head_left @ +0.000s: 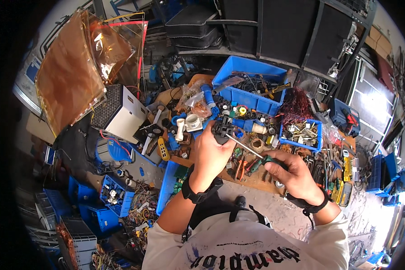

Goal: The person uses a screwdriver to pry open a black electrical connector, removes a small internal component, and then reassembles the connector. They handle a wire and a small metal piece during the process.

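the left hand (210,152) is closed around a small black part (221,129), fingers wrapped tight, holding it above the cluttered workbench (252,182). the right hand (294,172) grips the green handle of a screwdriver (251,155), fingers curled fully round it. the metal shaft runs up and left, its tip meeting the black part. just behind the hands lie a small blue tray (301,145) of metal pieces and a large blue bin (249,98) of cables.

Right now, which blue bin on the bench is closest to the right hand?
The small blue bin of metal parts, just above the right hand holding the screwdriver. The large blue bin sits farther back.
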The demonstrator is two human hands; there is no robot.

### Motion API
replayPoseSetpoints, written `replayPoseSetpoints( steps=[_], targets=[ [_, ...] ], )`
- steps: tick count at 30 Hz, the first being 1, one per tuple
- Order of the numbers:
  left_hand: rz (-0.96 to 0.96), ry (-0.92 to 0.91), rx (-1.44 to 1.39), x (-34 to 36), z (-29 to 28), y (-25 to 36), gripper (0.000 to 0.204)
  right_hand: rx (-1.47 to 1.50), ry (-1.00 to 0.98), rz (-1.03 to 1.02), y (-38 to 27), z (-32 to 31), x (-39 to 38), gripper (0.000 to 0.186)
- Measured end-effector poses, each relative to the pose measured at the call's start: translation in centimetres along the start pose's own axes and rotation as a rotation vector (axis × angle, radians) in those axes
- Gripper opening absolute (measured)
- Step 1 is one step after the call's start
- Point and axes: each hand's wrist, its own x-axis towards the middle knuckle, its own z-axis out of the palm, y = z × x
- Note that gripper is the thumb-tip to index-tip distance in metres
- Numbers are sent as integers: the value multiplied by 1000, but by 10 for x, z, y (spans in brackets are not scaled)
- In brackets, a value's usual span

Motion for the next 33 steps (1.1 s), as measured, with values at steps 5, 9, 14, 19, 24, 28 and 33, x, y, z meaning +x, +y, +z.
replayPoseSetpoints(
  steps=[5,9,14,19,24,28,33],
  targets=[
    [112,-124,-132,0,-12,-11,36,268,-60,156,3,-7,1,27],
    [-372,-523,-528,9,-38,10,28,154,-81,82,2,-13,-2,27],
    [-406,-735,-606,16,-42,8,21,131,-81,138,0,-20,0,28],
    [-296,-595,-490,10,-31,3,22,-140,15,-95,1,-14,2,27],
    [-318,-519,-485,14,-31,-3,22,-288,67,-119,-1,-5,1,25],
    [-142,-269,-230,13,-21,1,21,-286,113,-152,-1,4,3,25],
    [-51,-39,-168,6,-6,-11,20,64,50,1,15,14,2,24]
  ],
)
